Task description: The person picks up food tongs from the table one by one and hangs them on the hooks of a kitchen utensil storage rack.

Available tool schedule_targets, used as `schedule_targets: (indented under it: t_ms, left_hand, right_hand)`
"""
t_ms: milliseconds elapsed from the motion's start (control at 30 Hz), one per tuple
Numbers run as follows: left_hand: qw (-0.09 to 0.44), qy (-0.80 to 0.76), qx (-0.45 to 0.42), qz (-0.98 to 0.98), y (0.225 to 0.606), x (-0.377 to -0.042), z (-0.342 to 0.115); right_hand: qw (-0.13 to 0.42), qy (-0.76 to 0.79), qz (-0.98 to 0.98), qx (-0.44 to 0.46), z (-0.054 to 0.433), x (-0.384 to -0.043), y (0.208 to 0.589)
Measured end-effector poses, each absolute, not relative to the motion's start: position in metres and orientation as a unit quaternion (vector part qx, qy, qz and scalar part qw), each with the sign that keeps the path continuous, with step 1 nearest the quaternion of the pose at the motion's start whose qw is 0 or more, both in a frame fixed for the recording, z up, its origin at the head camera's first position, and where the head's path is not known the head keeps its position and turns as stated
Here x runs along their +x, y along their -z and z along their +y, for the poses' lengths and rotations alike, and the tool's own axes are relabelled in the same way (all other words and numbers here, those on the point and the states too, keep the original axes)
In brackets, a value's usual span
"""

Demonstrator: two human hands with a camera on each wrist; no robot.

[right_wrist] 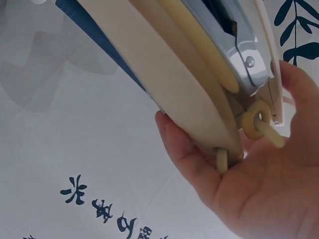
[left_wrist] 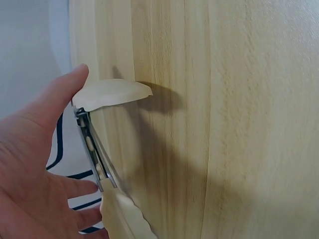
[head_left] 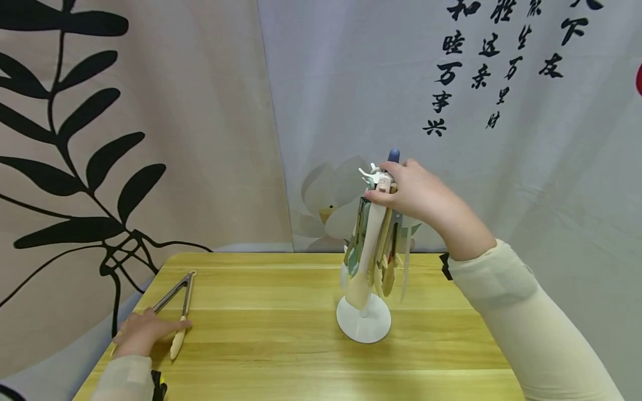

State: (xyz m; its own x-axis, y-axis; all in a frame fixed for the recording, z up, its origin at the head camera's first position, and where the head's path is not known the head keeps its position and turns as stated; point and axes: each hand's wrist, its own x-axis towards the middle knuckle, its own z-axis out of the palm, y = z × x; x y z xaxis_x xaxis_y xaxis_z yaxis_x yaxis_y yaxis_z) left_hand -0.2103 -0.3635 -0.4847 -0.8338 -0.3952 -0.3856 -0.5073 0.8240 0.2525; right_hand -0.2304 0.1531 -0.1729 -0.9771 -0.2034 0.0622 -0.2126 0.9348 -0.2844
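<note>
At the table's left edge my left hand (head_left: 142,333) lies over one arm of the spread tongs (head_left: 186,303). Metal arms with cream ends make up these tongs. Close in the left wrist view, the thumb (left_wrist: 75,82) touches a cream tip (left_wrist: 112,93), with the other fingers loosely behind. Farther right, my right hand (head_left: 418,192) grips the tops of several hanging kitchen utensils (head_left: 371,239) on a white utensil stand (head_left: 363,326). A wide beige handle (right_wrist: 174,79) lies within its grasp beside a riveted metal tool (right_wrist: 244,59); small pegs (right_wrist: 271,133) stick out at the handle ends.
The wooden table (head_left: 261,328) runs back to a printed cloth (head_left: 210,139) with dark leaves and black writing. A blue rounded tip (head_left: 394,155) pokes up behind the right hand. The stand's round base rests on the table, right of the middle.
</note>
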Motion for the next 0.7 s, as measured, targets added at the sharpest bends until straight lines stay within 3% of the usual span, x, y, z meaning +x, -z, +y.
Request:
schedule_targets:
  t_ms: [700]
  left_hand:
    - [0.156,-0.193,-0.244,0.937,0.494,-0.214,-0.368]
  right_hand:
    - [0.020,-0.168,-0.974,0.154,0.165,-0.240,0.173]
